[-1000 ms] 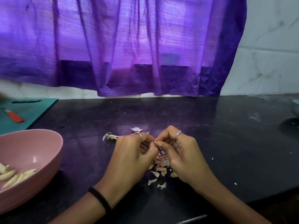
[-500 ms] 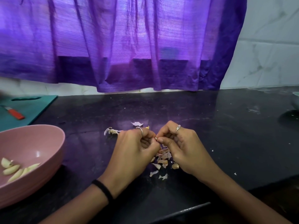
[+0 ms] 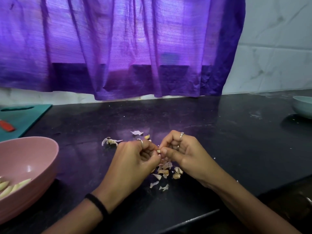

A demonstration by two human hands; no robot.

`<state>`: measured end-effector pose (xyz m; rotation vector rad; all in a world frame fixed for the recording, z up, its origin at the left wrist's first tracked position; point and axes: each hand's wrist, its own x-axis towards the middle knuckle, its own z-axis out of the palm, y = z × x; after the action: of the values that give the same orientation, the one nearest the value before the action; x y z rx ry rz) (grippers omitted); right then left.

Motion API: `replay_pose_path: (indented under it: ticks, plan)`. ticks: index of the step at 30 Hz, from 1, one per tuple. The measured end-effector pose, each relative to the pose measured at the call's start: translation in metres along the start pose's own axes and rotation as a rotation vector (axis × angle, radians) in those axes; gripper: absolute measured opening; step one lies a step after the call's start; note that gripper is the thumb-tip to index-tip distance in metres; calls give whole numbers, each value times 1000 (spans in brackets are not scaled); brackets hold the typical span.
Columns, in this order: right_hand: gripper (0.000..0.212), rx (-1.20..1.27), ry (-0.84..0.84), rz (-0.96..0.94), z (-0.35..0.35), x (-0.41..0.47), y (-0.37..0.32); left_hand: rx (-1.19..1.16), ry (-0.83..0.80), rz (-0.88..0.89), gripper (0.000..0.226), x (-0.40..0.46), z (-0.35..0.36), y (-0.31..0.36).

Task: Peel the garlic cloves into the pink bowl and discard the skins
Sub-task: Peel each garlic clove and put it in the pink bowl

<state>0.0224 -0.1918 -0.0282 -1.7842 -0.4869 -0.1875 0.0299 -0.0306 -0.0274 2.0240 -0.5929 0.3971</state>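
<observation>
A garlic clove (image 3: 158, 151) is pinched between the two hands at the middle of the bench (image 3: 228, 132); only a small pale end of it is visible. The left hand (image 3: 133, 159) is curled round the clove, thumb and fingers (image 3: 152, 146) closed on it, probably to steady it. The fingers of the right hand (image 3: 181, 149) are bent inward, thumb and forefinger tips pressed on the exposed end, a grip judged suited to picking skin loose. Both hands are held directly above a heap of skins (image 3: 166, 172), so that peelings would fall in one spot for later discarding.

More skins lie at 11 o'clock from the hands: a stem scrap (image 3: 110, 141) and a pale flake (image 3: 136, 132), with a small yellowish piece (image 3: 147, 136) just beside it; whether that piece is a clove cannot be told.

The pink bowl (image 3: 40, 152) sits at 9 o'clock, near the left forearm, within an easy reach. Peeled cloves (image 3: 15, 186) lie in its bottom. The step in hand is judged to be peeling, part-way through the task.

The bench is dark, glossy stone, flecked with crumbs. At 10 o'clock a green cutting board (image 3: 27, 117) carries a red-handled tool (image 3: 6, 126). At 2 o'clock a pale bowl (image 3: 302, 105) is cut by the frame edge. Behind, a purple curtain (image 3: 126, 48) hangs before a white marble-patterned wall (image 3: 276, 48).
</observation>
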Motion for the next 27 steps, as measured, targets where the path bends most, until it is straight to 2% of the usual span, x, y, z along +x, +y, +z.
replay_pose_path:
  ticks: [8, 12, 27]
  plan:
    - [4, 81, 124, 4, 1, 0, 5, 128, 77, 129, 18, 3, 0, 4]
    - [8, 107, 171, -2, 2, 1, 1, 164, 85, 185, 13, 3, -1, 2]
    - [13, 174, 140, 72, 4, -1, -1, 206, 60, 216, 11, 5, 2, -6]
